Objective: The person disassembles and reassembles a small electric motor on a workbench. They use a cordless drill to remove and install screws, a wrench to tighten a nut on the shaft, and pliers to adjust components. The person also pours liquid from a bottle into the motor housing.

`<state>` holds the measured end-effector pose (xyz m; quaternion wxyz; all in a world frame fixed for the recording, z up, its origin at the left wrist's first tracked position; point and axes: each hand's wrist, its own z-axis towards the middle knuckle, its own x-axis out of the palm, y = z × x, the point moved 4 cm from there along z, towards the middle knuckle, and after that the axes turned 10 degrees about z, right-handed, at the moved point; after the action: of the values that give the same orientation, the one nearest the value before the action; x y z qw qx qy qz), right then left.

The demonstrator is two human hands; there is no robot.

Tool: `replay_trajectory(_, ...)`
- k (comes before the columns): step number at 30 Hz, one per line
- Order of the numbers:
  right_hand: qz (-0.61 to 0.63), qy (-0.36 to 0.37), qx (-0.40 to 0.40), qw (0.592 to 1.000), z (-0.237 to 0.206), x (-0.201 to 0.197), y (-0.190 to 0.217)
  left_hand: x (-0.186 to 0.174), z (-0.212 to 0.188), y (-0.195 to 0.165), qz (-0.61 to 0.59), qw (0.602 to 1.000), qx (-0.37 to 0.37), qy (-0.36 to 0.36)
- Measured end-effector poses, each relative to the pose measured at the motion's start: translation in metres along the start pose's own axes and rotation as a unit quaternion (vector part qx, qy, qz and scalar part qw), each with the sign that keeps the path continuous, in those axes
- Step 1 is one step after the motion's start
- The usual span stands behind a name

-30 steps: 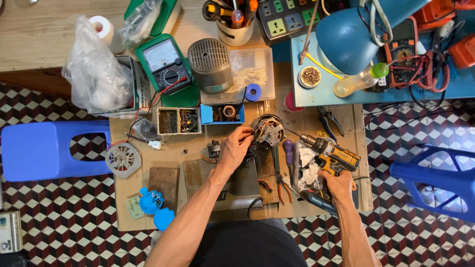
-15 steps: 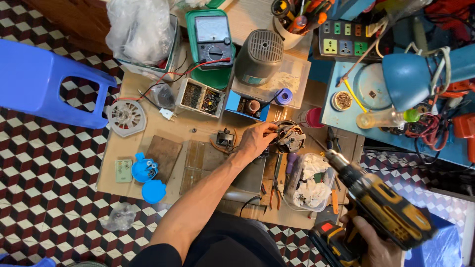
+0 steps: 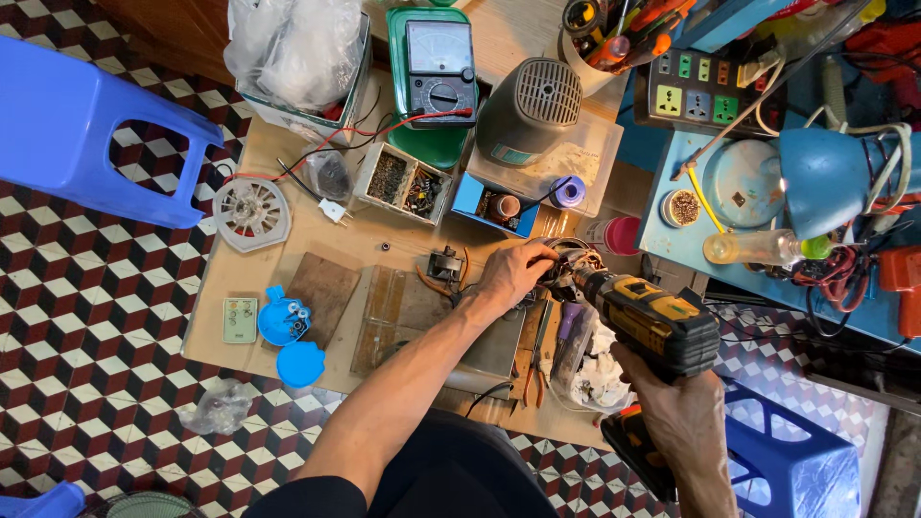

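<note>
My left hand (image 3: pixel 513 273) pins the heavy, wire-fragile motor (image 3: pixel 568 264) by its rim; my right hand (image 3: pixel 686 408) is clamped on the drill (image 3: pixel 652 321).

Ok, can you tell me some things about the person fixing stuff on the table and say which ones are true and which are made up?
1. The right hand holds a yellow and black cordless drill. True.
2. The left hand rests on the small motor that the drill tip points at. True.
3. The blue stool is standing on top of the table. False: it stands on the checkered floor beside the wooden table.
4. The meter with the dial lies in a red tray. False: its tray is green.
5. Two round blue caps lie near the table's front edge. True.
</note>
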<state>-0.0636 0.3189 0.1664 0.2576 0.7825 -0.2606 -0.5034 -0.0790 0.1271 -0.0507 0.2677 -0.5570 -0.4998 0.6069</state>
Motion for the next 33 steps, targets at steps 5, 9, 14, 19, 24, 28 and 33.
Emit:
replay_trajectory(5,-0.013,-0.005,0.029,0.999,0.0,-0.001,-0.002,0.002,-0.002,0.001,-0.007,1.0,0.003,0.0)
replay_trajectory(9,-0.04,0.005,0.028,0.999,0.0,-0.003,0.004,0.004,-0.002,0.001,-0.013,1.0,0.006,0.001)
replay_trajectory(14,-0.107,0.057,-0.003,0.993,0.007,-0.005,0.013,0.007,-0.003,0.003,-0.025,1.0,-0.009,-0.008)
replay_trajectory(19,-0.221,0.154,0.029,0.962,0.025,-0.004,0.02,0.01,-0.006,0.001,-0.058,0.998,-0.036,0.003)
replay_trajectory(24,-0.31,0.177,0.021,0.934,0.062,-0.006,0.045,0.014,-0.013,0.0,-0.035,0.99,-0.12,0.066)
replay_trajectory(28,-0.287,0.172,-0.029,0.942,0.069,-0.005,0.066,0.013,-0.015,-0.003,-0.146,0.988,-0.052,0.012)
replay_trajectory(33,-0.316,0.171,-0.017,0.933,0.07,0.001,0.076,0.015,-0.017,-0.005,-0.197,0.98,-0.03,-0.009)
